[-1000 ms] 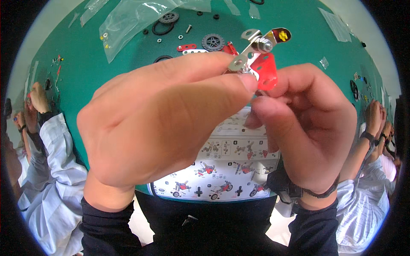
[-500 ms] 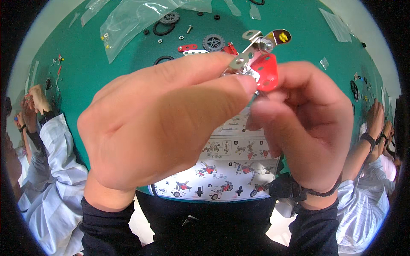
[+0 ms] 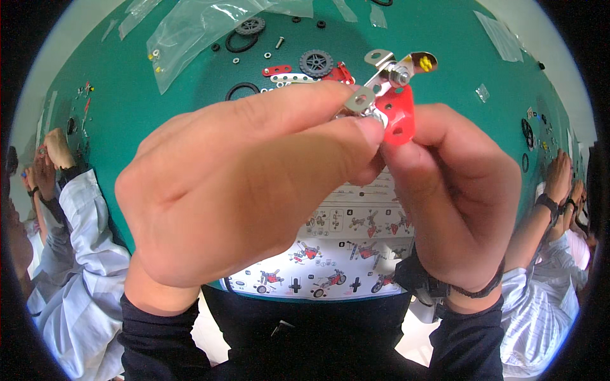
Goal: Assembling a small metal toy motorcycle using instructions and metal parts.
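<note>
Above the table, my left hand (image 3: 235, 184) pinches a small metal bracket assembly (image 3: 362, 98) between thumb and forefinger. Silver perforated strips, a bolt with nuts (image 3: 399, 75) and a yellow piece (image 3: 427, 62) at the upper end make up the assembly. A red perforated plate (image 3: 399, 114) is joined to its right side. My right hand (image 3: 464, 197) is closed, its thumb and forefinger pressed on the red plate's lower right edge. The fingertips of both hands are partly hidden behind the parts.
An instruction sheet (image 3: 337, 254) with motorcycle drawings lies under my hands. Beyond are grey wheels (image 3: 316, 63), black rubber rings (image 3: 242, 42), a red strip (image 3: 277, 70), a white strip (image 3: 292, 79) and a clear plastic bag (image 3: 190, 44). Co-workers' hands (image 3: 58, 149) are at both sides.
My right thumb and fingers have come up against the red plate's lower edge. The assembly has tilted and lowered slightly. My left hand keeps its pinch.
</note>
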A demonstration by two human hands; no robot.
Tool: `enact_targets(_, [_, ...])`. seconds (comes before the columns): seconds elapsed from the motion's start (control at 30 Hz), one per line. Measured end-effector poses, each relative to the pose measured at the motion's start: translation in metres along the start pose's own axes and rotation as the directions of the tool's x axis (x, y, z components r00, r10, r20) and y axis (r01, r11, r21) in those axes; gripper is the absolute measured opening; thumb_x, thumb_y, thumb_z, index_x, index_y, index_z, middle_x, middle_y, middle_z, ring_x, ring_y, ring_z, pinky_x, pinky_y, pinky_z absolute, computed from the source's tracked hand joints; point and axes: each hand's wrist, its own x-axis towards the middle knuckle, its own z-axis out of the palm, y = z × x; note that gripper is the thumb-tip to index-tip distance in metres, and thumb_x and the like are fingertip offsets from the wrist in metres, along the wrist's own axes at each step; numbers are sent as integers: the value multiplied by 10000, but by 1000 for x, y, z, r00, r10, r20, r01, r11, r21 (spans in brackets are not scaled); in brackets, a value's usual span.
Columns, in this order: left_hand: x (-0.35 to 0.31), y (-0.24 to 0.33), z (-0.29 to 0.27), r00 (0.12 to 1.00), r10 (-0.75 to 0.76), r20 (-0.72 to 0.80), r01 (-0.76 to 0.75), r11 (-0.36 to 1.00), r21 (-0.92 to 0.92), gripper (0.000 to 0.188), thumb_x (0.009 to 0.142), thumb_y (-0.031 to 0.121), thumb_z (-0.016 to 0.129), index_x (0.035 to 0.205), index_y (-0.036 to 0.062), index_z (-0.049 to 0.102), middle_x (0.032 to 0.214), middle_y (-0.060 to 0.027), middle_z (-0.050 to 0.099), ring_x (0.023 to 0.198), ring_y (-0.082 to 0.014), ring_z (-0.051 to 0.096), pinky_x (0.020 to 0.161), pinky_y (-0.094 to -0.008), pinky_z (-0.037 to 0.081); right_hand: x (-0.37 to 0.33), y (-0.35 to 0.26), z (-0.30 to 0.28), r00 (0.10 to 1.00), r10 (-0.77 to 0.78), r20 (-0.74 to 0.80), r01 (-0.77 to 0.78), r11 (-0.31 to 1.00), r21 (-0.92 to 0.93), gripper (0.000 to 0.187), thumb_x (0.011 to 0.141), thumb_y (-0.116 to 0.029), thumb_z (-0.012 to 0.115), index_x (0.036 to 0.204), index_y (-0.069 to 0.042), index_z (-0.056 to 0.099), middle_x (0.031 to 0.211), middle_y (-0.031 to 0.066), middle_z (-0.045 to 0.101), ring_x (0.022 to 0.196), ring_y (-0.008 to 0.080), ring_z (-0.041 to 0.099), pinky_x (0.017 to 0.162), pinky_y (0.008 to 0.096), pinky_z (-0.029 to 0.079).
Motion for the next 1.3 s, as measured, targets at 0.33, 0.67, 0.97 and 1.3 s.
enact_targets(0.33, [-1,2,-3,999,40,-13,-38,991,126,204,830,-92,693,1019,-18,665,960,-283,708,822,-332,731,715,-363,570,-5,1,16,970,117,-214,-66,970,232,98,927,-14,615,1011,35,607,836,68,669,604,52,549,493,172,401])
enact_targets(0.67, [-4,2,-7,998,44,-45,-39,994,101,212,830,-100,674,1020,-7,660,968,-298,702,818,-348,729,715,-380,573,1,-1,12,999,-30,-44,29,999,-15,130,978,-80,563,977,43,604,794,87,652,539,70,542,466,184,408])
enact_targets(0.97, [-5,9,-11,999,-32,-6,32,998,-63,254,834,-99,655,1054,29,640,993,-320,688,825,-363,724,696,-402,580,12,-2,-2,797,399,454,-604,537,589,292,943,-220,596,872,63,587,582,153,617,397,184,542,390,263,387])
enact_targets(1.3, [-7,-10,-8,998,22,-57,-35,969,-243,174,878,-47,659,1031,-54,575,1016,-232,686,918,-319,706,840,-398,556,11,-4,5,839,460,292,-541,641,545,255,946,-209,611,1041,28,601,736,48,612,402,75,451,341,203,256])
